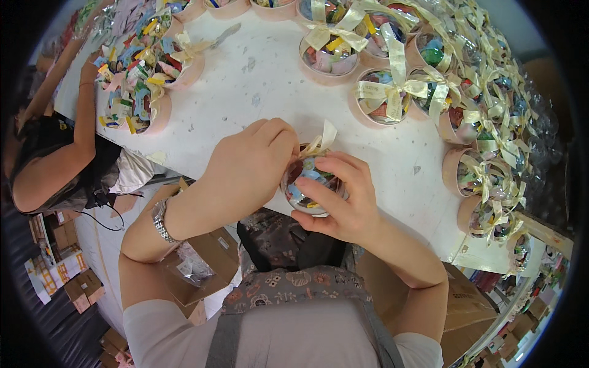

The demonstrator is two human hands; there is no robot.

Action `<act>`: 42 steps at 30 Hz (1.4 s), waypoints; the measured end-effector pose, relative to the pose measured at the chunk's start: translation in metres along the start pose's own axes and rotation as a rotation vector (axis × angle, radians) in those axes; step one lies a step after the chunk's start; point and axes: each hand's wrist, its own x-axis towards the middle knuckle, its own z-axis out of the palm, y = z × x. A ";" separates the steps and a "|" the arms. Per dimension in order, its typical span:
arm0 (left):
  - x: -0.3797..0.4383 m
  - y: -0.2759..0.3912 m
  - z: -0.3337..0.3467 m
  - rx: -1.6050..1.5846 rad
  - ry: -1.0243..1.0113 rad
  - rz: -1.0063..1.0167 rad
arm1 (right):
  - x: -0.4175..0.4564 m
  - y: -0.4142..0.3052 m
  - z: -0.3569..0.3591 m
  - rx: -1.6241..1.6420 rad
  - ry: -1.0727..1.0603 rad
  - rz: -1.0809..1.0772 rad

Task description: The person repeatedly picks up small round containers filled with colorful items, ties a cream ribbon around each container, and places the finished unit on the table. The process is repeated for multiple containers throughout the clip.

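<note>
A small round candy box with a clear lid (307, 177) sits at the near edge of the table, with wrapped sweets showing inside. My right hand (343, 195) grips this box, its thumb and fingers spread over the lid and side. A cream ribbon (326, 138) stands up from the far rim. At the rim's left side, my left hand (260, 158) has its fingers curled together and pinches the ribbon's lower part; its fingertips are partly hidden. A metal-band watch (161, 221) is on my left wrist.
Several ribbon-tied candy boxes (382, 99) crowd the white table's (257, 60) right side. Open pink tubs of sweets (158, 112) stand at the left, where another person's arm (85, 110) reaches in. An open cardboard box (221, 267) is below the table edge.
</note>
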 end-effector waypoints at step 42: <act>-0.021 -0.007 -0.016 -0.439 -0.008 -0.197 | 0.089 0.065 -0.008 0.381 -0.612 0.159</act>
